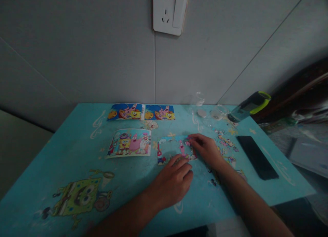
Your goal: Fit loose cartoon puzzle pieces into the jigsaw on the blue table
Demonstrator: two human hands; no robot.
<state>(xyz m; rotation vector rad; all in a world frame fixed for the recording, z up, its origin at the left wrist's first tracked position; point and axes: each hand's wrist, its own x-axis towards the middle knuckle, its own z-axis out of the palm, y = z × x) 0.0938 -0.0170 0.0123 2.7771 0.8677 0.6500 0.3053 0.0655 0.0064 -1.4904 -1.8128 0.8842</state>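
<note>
A partly assembled cartoon jigsaw puzzle (171, 146) lies on the turquoise table (77, 155) in front of me. My left hand (173, 182) rests at its lower edge, fingers curled down onto the pieces. My right hand (206, 148) sits at the puzzle's right edge, fingertips pinched on a small pink puzzle piece (188, 142). Loose puzzle pieces (227, 143) are scattered to the right of my right hand.
A printed picture card (130, 143) lies left of the puzzle; a blue printed box (141, 112) sits by the wall. A black phone (257, 156), a grey-green bottle (249, 105) and small clear cups (217, 112) are at the right. A wall socket (170, 11) hangs above.
</note>
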